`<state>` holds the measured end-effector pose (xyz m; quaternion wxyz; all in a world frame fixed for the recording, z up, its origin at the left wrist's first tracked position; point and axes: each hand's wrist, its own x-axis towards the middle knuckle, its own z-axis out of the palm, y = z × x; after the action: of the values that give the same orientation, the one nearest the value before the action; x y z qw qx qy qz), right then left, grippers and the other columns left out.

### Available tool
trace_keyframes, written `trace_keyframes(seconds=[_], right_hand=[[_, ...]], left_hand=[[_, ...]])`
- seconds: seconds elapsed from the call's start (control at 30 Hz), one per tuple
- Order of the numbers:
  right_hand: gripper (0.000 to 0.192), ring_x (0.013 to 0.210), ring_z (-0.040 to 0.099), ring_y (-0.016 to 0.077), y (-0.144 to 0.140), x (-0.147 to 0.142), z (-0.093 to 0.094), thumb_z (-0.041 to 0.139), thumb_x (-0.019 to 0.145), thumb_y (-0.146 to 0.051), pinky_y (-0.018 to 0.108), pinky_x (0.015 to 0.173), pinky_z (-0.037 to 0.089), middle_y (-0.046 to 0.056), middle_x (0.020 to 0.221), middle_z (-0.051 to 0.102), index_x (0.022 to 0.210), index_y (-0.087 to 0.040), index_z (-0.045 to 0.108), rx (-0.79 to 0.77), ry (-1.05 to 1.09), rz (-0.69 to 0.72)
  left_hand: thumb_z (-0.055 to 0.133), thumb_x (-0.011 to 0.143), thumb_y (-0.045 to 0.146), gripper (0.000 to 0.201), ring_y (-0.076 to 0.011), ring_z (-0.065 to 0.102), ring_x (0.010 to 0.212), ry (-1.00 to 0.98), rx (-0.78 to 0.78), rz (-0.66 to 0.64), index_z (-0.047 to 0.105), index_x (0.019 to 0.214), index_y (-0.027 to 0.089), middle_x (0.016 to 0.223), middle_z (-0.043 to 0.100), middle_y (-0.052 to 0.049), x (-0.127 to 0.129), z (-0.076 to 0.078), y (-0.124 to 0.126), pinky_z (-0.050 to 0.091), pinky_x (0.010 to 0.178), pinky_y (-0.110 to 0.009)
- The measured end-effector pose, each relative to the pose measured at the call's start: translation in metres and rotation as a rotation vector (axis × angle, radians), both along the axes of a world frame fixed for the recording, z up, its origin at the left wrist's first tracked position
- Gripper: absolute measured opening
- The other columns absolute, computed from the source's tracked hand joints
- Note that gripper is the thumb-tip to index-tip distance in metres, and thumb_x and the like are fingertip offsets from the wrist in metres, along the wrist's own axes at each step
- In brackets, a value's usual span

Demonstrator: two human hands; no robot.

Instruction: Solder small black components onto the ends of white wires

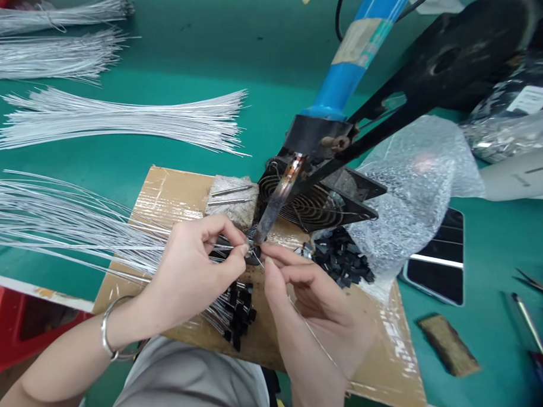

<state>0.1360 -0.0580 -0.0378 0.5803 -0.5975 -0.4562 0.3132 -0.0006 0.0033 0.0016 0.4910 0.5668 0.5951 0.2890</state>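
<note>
My left hand (193,272) is closed in a pinch just under the tip of a soldering iron (275,203). Between its thumb and index finger is the end of a thin grey wire, with a small dark part beside the fingertips. My right hand (314,312) pinches a strand of solder wire (316,338), which trails back across the palm. Its front end reaches the same spot below the iron tip. The fingertips hide the exact contact. Below the left hand lie wires with black connectors (241,312) on their ends.
Cardboard (391,350) covers the work area. A fan (320,205) stands behind the iron, near loose black connectors (343,256). Long wires (70,220) spread left; another wire bundle (123,124) lies behind. Bubble wrap (415,173) and a phone (439,257) are at right.
</note>
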Motion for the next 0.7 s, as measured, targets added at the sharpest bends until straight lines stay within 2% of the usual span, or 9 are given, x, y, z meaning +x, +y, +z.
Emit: trace_keyframes(seconds=[0.2,0.7], right_hand=[[0.019,0.096,0.077,0.0123,-0.0009,0.0023,-0.0007,0.075,0.091,-0.013,0.025,0.09,0.057,-0.004,0.106,0.081,0.077,-0.024,0.069,0.006,-0.005,0.022],[0.019,0.091,0.078,0.019,0.0013,-0.0012,0.0022,0.075,0.09,-0.017,0.033,0.085,0.06,0.004,0.101,0.082,0.074,-0.022,0.068,-0.006,-0.03,-0.018]], left_hand=[[0.064,0.077,0.025,0.008,-0.0259,0.074,0.085,0.007,0.0,-0.003,0.067,0.072,0.02,0.082,0.077,-0.006,-0.0014,0.0014,-0.0007,0.055,0.076,-0.04],[0.065,0.077,0.022,0.006,-0.024,0.073,0.083,-0.002,0.003,-0.007,0.068,0.072,0.02,0.081,0.077,-0.006,-0.0003,0.0006,-0.0005,0.057,0.077,-0.038]])
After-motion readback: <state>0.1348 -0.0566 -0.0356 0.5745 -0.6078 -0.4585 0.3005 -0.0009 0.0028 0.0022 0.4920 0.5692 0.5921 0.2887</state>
